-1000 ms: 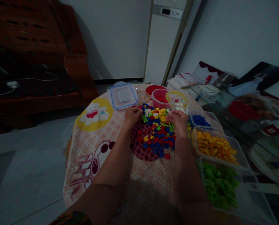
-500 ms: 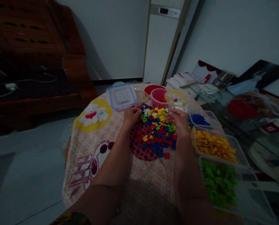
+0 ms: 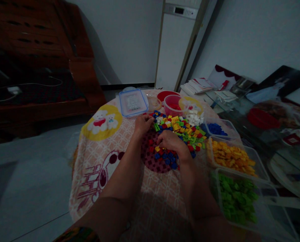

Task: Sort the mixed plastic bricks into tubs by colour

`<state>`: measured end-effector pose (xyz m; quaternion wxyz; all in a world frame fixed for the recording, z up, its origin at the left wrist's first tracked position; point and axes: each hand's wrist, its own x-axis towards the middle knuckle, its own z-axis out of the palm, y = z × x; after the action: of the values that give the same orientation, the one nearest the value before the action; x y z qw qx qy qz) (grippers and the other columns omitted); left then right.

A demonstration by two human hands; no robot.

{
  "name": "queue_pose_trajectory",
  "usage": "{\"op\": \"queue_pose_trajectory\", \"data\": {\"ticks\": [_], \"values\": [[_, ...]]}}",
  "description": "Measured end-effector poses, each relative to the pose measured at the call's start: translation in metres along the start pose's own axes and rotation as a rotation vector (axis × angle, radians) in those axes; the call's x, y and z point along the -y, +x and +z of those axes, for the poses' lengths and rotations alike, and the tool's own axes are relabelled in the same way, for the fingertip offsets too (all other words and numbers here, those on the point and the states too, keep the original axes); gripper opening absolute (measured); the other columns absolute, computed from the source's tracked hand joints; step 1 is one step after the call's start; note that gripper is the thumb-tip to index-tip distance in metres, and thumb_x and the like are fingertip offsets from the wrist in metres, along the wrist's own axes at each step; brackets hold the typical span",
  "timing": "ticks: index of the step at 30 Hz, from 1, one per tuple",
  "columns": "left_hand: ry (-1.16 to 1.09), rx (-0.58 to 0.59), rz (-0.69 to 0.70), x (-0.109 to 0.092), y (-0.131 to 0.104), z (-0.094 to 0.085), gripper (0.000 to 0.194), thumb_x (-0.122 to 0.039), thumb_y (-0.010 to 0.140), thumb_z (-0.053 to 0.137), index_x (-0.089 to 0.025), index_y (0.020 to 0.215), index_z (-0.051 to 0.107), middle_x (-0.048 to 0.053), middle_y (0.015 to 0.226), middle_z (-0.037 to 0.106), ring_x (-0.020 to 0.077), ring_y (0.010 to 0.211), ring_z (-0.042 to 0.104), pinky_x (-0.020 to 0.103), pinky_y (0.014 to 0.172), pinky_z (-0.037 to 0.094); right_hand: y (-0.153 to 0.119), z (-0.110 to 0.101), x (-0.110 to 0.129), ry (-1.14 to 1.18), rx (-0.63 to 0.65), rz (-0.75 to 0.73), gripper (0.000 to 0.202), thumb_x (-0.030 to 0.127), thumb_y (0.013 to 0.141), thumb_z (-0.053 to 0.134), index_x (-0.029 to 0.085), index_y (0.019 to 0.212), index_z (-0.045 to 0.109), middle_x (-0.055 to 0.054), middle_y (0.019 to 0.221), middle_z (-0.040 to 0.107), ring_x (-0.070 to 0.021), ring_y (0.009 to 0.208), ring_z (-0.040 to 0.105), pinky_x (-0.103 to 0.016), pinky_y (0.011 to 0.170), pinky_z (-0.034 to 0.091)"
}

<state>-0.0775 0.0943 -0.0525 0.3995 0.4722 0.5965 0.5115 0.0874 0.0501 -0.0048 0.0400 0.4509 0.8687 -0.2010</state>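
Note:
A heap of mixed toy building bricks [image 3: 175, 125] in yellow, green, red, blue and white lies on the cloth-covered table. At its far left edge is my left hand [image 3: 143, 125], thumb and fingers pinched together; whatever they hold is too small to tell. My right hand [image 3: 170, 139] reaches over the near-left part of the heap with fingers curled and closed. Its fingertips are at a yellow brick [image 3: 157, 148], and what lies between them is hidden. Blue bricks [image 3: 168, 158] lie just below that hand.
Clear boxes on the right hold blue pieces [image 3: 216, 129], yellow pieces [image 3: 232, 158] and green pieces [image 3: 237, 198]. White pieces [image 3: 194, 117] are piled behind the heap. A pink tub [image 3: 174, 105] and a blue-rimmed lid [image 3: 133, 102] stand at the back. A glass table [image 3: 220, 111] adjoins on the right.
My right hand has moved left and nearer to me, from the heap's right side to the yellow brick at its near left. My left hand stays at the left edge.

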Motion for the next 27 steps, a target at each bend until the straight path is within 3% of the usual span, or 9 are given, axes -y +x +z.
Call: {"op": "queue_pose_trajectory", "data": {"ticks": [6, 11, 14, 17, 20, 23, 27], "values": [[-0.004, 0.002, -0.016, -0.003, -0.001, 0.000, 0.010, -0.020, 0.083, 0.064, -0.015, 0.076, 0.068, 0.000, 0.065, 0.070, 0.0130, 0.053, 0.064, 0.021, 0.052, 0.051, -0.002, 0.000, 0.019, -0.161, 0.042, 0.072, 0.027, 0.012, 0.082, 0.065, 0.020, 0.099, 0.085, -0.012, 0.108, 0.082, -0.0269, 0.109, 0.075, -0.028, 0.084, 0.053], [0.021, 0.008, 0.010, -0.001, -0.001, -0.001, 0.011, -0.023, 0.082, 0.064, -0.015, 0.075, 0.068, 0.000, 0.065, 0.070, 0.0125, 0.053, 0.063, 0.021, 0.053, 0.050, -0.001, 0.003, 0.018, -0.123, -0.010, 0.066, 0.020, 0.011, 0.081, 0.064, 0.016, 0.088, 0.082, -0.015, 0.104, 0.082, -0.0284, 0.107, 0.076, -0.030, 0.085, 0.055], [0.012, 0.011, 0.011, -0.002, -0.001, -0.001, 0.011, -0.024, 0.082, 0.064, -0.016, 0.075, 0.068, 0.000, 0.065, 0.070, 0.0121, 0.052, 0.062, 0.021, 0.053, 0.049, 0.002, 0.007, 0.003, 0.184, -0.119, 0.042, 0.008, 0.012, 0.077, 0.068, 0.015, 0.073, 0.074, -0.010, 0.082, 0.080, -0.0236, 0.086, 0.077, -0.028, 0.077, 0.056], [0.000, 0.007, 0.011, -0.003, -0.002, -0.001, 0.012, -0.024, 0.081, 0.064, -0.016, 0.073, 0.066, 0.000, 0.063, 0.069, 0.0122, 0.051, 0.061, 0.022, 0.052, 0.049, 0.004, 0.010, -0.012, 0.762, -0.156, -0.010, 0.005, 0.019, 0.075, 0.069, 0.018, 0.072, 0.067, 0.000, 0.059, 0.070, -0.0163, 0.057, 0.069, -0.024, 0.057, 0.054], [-0.001, 0.012, 0.022, -0.004, -0.003, -0.001, 0.013, -0.024, 0.080, 0.064, -0.016, 0.070, 0.065, -0.001, 0.061, 0.067, 0.0125, 0.050, 0.060, 0.023, 0.052, 0.049, 0.001, 0.008, -0.020, 1.204, -0.139, -0.133, 0.019, 0.031, 0.072, 0.078, 0.018, 0.081, 0.068, 0.001, 0.062, 0.072, -0.0151, 0.051, 0.068, -0.023, 0.049, 0.054], [-0.015, 0.026, 0.028, -0.003, -0.003, -0.001, 0.013, -0.023, 0.080, 0.063, -0.016, 0.069, 0.066, -0.001, 0.057, 0.065, 0.0131, 0.050, 0.060, 0.023, 0.052, 0.048, -0.007, 0.003, -0.019, 1.363, -0.123, -0.236, 0.031, 0.037, 0.072, 0.083, 0.016, 0.094, 0.074, -0.002, 0.071, 0.077, -0.0156, 0.057, 0.073, -0.024, 0.053, 0.059], [-0.033, 0.036, 0.018, -0.002, -0.002, -0.001, 0.014, -0.023, 0.081, 0.062, -0.017, 0.068, 0.064, -0.002, 0.055, 0.063, 0.0130, 0.049, 0.060, 0.022, 0.051, 0.048, -0.017, -0.004, -0.014, 1.426, -0.075, -0.336, 0.029, 0.037, 0.074, 0.086, 0.016, 0.093, 0.078, -0.003, 0.077, 0.080, -0.0165, 0.062, 0.076, -0.025, 0.058, 0.062]]}}
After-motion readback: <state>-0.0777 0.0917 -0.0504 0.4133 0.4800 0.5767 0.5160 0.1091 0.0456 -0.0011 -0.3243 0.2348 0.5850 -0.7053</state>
